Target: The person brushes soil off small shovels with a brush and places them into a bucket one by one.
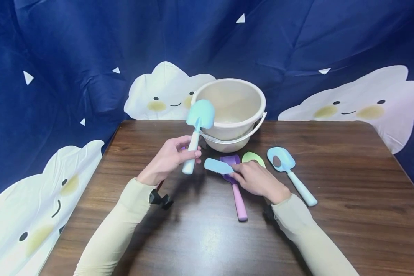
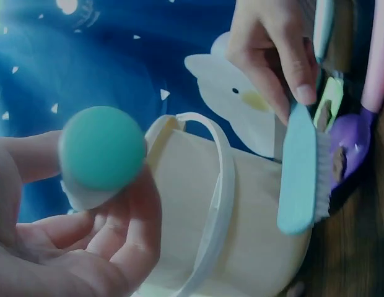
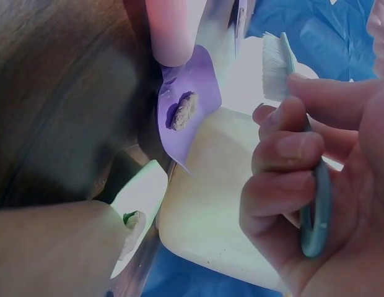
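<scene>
My left hand grips the pale handle of a light-blue toy shovel, its blade raised in front of the bucket. The round end of that handle fills part of the left wrist view. My right hand holds a light-blue hand brush with white bristles, fingers curled round its handle. Below the brush lies a purple shovel with a pink handle; a greyish-brown lump sits in its scoop. A green shovel with another lump is partly hidden behind my right hand.
A cream bucket with a white handle stands at the table's back edge. Right of my right hand, another light-blue shovel lies with a brown lump in it. A blue cloud-patterned cloth hangs behind the wooden table.
</scene>
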`<action>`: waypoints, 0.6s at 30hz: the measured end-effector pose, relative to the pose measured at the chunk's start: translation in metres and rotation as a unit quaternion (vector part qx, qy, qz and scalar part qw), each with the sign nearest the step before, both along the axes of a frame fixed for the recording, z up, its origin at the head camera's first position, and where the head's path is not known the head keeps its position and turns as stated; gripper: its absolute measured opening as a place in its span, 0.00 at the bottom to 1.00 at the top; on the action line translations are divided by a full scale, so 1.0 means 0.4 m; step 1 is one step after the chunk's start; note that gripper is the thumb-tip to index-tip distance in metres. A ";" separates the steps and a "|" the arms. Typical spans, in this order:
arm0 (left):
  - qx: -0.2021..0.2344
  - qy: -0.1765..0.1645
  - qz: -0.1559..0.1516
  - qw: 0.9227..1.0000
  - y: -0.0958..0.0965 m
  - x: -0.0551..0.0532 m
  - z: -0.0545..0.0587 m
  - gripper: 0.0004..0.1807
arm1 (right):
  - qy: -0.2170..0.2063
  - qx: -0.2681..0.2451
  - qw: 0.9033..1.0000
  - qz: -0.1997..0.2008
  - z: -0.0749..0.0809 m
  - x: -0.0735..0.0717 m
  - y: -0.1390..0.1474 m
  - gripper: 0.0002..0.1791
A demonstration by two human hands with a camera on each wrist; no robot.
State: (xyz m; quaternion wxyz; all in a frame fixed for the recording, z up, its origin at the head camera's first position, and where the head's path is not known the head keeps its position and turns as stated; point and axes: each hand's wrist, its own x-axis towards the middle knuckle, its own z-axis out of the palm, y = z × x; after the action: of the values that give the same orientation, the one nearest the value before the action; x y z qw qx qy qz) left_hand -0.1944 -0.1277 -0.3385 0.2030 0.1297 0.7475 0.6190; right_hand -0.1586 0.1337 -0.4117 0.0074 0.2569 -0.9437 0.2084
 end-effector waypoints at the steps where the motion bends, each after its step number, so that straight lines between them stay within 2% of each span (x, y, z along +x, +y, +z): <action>1: 0.013 -0.002 -0.003 1.000 0.004 -0.006 -0.002 0.18 | -0.001 0.000 1.000 0.000 0.000 -0.001 0.000 0.07; 5: 0.064 -0.032 -0.015 0.997 0.021 -0.022 -0.008 0.18 | -0.002 -0.002 1.000 -0.001 0.000 -0.002 -0.002 0.10; 9: 0.082 -0.062 -0.015 0.995 0.036 -0.032 -0.008 0.17 | -0.001 -0.005 1.000 -0.001 -0.002 -0.002 -0.003 0.12; 13: 0.094 -0.082 0.002 0.992 0.048 -0.042 -0.005 0.22 | 0.003 -0.006 1.000 0.001 -0.003 -0.001 -0.004 0.12; 18: 0.139 -0.105 0.027 0.984 0.057 -0.046 0.002 0.24 | 0.002 -0.004 1.000 -0.001 -0.002 0.000 -0.004 0.12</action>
State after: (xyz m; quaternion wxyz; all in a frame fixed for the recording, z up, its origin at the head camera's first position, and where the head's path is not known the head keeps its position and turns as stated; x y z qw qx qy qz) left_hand -0.2130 -0.1050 -0.3377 0.2430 0.0709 0.6320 0.7324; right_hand -0.1585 0.1322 -0.4123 0.0108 0.2564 -0.9430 0.2119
